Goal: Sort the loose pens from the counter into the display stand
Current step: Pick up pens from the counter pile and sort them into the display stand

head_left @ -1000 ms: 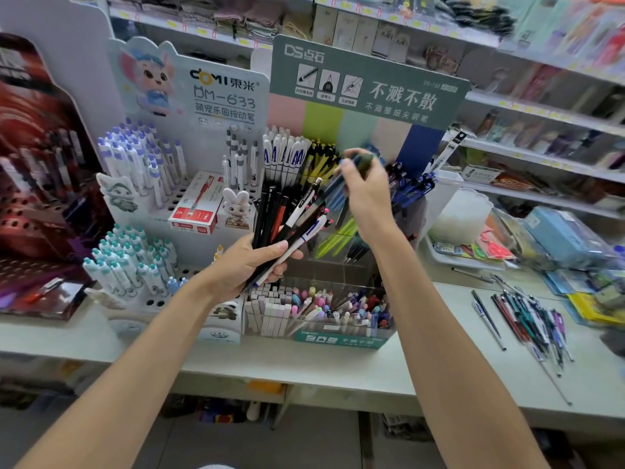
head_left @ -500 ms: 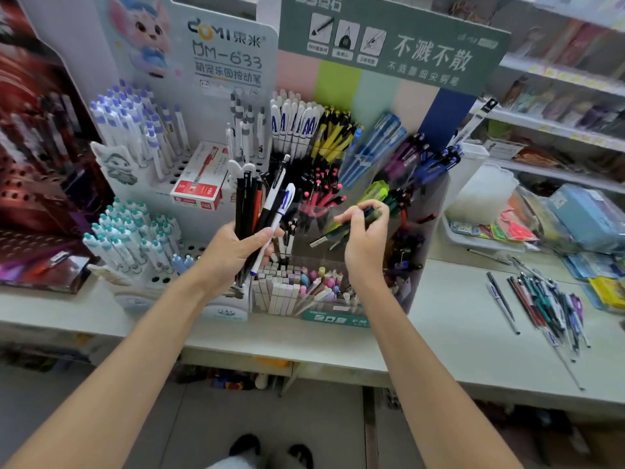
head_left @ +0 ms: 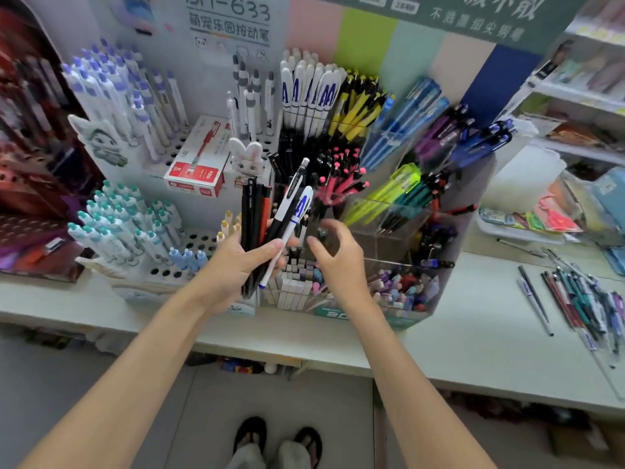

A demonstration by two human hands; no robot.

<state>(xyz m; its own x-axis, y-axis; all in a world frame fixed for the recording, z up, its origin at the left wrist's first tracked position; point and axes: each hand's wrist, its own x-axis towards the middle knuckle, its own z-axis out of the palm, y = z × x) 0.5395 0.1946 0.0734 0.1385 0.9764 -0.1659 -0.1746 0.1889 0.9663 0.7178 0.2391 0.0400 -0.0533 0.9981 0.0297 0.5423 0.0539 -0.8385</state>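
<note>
My left hand point(head_left: 233, 265) grips a bundle of pens point(head_left: 270, 225), mostly black, with one red and one white with blue lettering, held upright in front of the display stand point(head_left: 389, 211). To its right, close to the bundle, my right hand point(head_left: 338, 258) has its fingers loosely curved and holds nothing. The clear tiered stand holds white, yellow, blue, pink, green and purple pens in separate compartments. A pile of loose pens point(head_left: 581, 302) lies on the white counter point(head_left: 473, 340) at the right.
A white peg-hole display point(head_left: 135, 184) of capped pens stands left of the clear stand, with a red and white box point(head_left: 199, 160) on it. Shelves of stationery point(head_left: 581, 96) rise behind at the right. The counter's front edge runs just below my hands.
My right hand has let go of the green pen at the stand's green compartment and drawn back left toward the bundle. The view has moved closer and tipped down.
</note>
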